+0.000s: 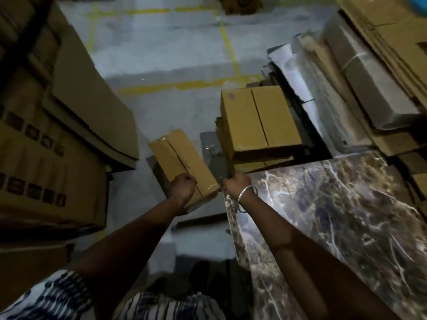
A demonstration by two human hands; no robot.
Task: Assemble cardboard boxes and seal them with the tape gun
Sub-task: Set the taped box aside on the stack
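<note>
A small sealed cardboard box [175,155], with clear tape along its top seam, is tilted above the floor. My left hand [182,186] grips its near end with curled fingers. To the right, another closed box [258,121] sits on top of a short stack of boxes. My right hand [236,184], with a metal bangle on the wrist, curls round the near lower corner of that stack, beside the edge of the marble-patterned table [346,215]. The view is dim and blurred, so the right hand's fingertips are hard to make out.
Large printed cartons [46,162] and leaning cardboard sheets [92,88] fill the left. Bundles of flat cardboard [381,56] lie at the upper right. A grey floor with yellow lines [184,85] stretches ahead. A dark bar [201,221] lies on the floor under my arms.
</note>
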